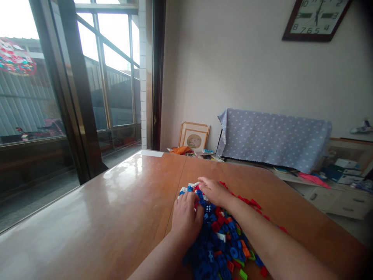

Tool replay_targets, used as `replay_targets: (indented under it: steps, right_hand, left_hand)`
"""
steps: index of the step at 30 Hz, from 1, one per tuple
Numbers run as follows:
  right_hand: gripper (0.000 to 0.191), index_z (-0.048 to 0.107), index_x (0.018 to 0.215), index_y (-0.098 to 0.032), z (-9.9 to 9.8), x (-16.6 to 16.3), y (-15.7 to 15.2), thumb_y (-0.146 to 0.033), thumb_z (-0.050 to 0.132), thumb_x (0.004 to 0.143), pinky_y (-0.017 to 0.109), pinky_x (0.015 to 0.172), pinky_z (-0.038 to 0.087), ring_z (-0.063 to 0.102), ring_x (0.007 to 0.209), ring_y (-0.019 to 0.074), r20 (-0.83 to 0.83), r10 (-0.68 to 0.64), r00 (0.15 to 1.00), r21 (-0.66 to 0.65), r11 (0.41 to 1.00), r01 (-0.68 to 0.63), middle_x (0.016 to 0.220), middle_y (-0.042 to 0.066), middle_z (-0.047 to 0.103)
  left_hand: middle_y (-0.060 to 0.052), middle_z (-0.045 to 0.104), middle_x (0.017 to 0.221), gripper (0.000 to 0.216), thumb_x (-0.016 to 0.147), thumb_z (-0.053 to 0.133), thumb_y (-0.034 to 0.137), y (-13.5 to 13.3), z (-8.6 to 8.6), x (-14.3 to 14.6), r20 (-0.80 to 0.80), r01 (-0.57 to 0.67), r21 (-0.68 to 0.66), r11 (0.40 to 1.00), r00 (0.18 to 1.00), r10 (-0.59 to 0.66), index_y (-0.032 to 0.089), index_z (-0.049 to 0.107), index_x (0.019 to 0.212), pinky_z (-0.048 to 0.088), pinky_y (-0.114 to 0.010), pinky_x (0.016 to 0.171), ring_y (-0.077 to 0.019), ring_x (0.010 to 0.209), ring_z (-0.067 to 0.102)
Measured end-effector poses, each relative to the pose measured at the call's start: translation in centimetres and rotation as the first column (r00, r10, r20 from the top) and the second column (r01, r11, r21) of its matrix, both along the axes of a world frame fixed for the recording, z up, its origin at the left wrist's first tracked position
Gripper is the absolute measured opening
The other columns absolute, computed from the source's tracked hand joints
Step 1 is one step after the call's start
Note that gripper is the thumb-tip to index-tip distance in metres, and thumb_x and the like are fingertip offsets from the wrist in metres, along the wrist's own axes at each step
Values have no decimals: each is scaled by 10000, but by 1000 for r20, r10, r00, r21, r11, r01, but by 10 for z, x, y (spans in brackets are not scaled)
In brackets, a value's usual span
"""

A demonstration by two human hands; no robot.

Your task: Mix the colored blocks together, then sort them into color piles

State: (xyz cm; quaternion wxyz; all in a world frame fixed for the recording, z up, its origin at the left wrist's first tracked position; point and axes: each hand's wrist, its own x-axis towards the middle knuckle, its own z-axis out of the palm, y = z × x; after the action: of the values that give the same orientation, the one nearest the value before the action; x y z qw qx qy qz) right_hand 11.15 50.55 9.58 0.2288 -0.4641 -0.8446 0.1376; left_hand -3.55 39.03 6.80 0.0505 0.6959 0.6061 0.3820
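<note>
red toy bricks (254, 203) lie strung out right of the right hand (215, 191); the mixed brick pile (216, 226) beside the left hand (187, 214) looks unsorted. i cannot tell either grip.

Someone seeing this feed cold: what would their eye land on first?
Probably the pile of plastic toy blocks, mostly blue with red, orange, green and white, on the brown wooden table, with the left hand and right hand at its far end. Next, perhaps, the pale polka-dot cloth draped beyond the table, and the dark-framed clock high on the wall, upper right.
</note>
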Motion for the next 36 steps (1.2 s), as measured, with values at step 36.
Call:
replay_targets:
  steps: [36]
  right_hand:
    - [323, 665, 1242, -336, -27, 119, -146, -414, 531, 959, 600, 1203, 212, 492, 1343, 283, 176, -52, 983, 371, 928, -18, 1349, 42, 648]
  left_hand:
    - [-73, 662, 1146, 269, 985, 454, 362, 28, -19, -24, -140, -122, -104, 987, 984, 107, 264, 675, 1102, 432, -384, 924, -261, 1077, 582]
